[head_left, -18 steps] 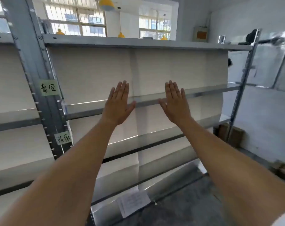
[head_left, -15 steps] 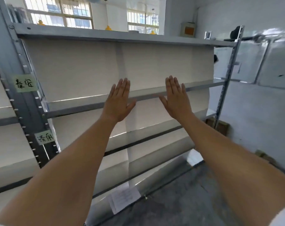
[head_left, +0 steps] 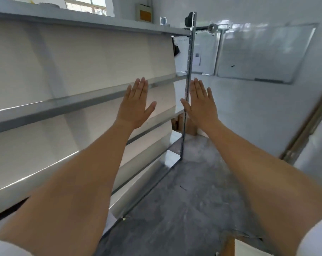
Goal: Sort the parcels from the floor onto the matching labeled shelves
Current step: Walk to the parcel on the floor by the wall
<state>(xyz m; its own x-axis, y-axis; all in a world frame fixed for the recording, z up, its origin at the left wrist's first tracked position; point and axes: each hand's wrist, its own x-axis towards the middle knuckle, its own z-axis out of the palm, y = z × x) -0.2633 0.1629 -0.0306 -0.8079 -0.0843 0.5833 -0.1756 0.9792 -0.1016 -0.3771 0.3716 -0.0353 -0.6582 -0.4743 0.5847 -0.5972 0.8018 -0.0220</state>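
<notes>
A grey metal shelving unit [head_left: 79,103] with several bare shelves fills the left half of the head view; its right upright post [head_left: 187,85] stands mid-frame. My left hand [head_left: 136,106] is raised in front of the shelves, fingers straight, holding nothing. My right hand [head_left: 200,103] is raised beside the post, fingers straight too, and it holds nothing. The corner of a brown and white parcel [head_left: 235,246] shows at the bottom edge on the floor. No shelf labels are in view.
Grey concrete floor [head_left: 184,200] runs along the shelf front. Cardboard boxes [head_left: 188,127] sit behind the post against the white wall. Whiteboards [head_left: 263,52] hang on the right wall. A metal-edged panel [head_left: 307,126] leans at the far right.
The view has swung to the right: the labelled left post has left the frame and the shelf's right end and wall are now ahead. Both hands stay raised and flat.
</notes>
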